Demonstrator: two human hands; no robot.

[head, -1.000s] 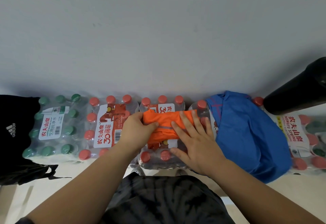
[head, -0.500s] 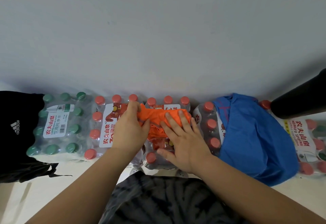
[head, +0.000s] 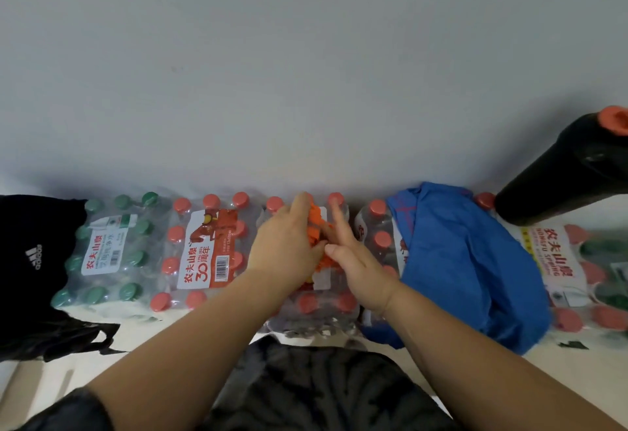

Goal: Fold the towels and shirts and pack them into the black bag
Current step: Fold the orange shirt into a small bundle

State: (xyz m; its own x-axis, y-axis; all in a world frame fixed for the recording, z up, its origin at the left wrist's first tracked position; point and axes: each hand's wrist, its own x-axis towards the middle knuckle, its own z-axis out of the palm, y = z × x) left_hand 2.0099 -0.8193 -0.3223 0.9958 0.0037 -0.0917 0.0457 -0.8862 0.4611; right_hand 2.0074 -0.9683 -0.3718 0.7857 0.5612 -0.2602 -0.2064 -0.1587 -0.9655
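Fingers [head: 300,206] of my left hand [head: 287,243] are curled over the orange cloth [head: 314,226] and grip it from the left side. My right hand [head: 353,257] stands on its edge just beside, and its fingers [head: 337,223] are nearly straight and press against the right side of the cloth, so the cloth is squeezed small between both hands. Most of it is hidden, and I cannot tell if it is a towel or a shirt.

The cloth lies on top of a wrapped pack of water bottles with red caps [head: 316,305]. Left of it is one more red-cap pack [head: 204,247] with a white and orange label, and after that a pack with green caps [head: 105,250]. All the bottles stand upright and close together inside clear plastic wrap.

The black bag [head: 30,260], with a white logo, lies at the far left and touches the green-cap pack. What is inside it, I cannot see.

On the right side a blue garment [head: 458,260] lies unfolded in a loose heap over another pack [head: 377,237], and past it is a further pack [head: 557,260] with a white label. A black container with an orange cap [head: 571,172] leans above this pack. Behind everything is a plain grey wall [head: 306,56].
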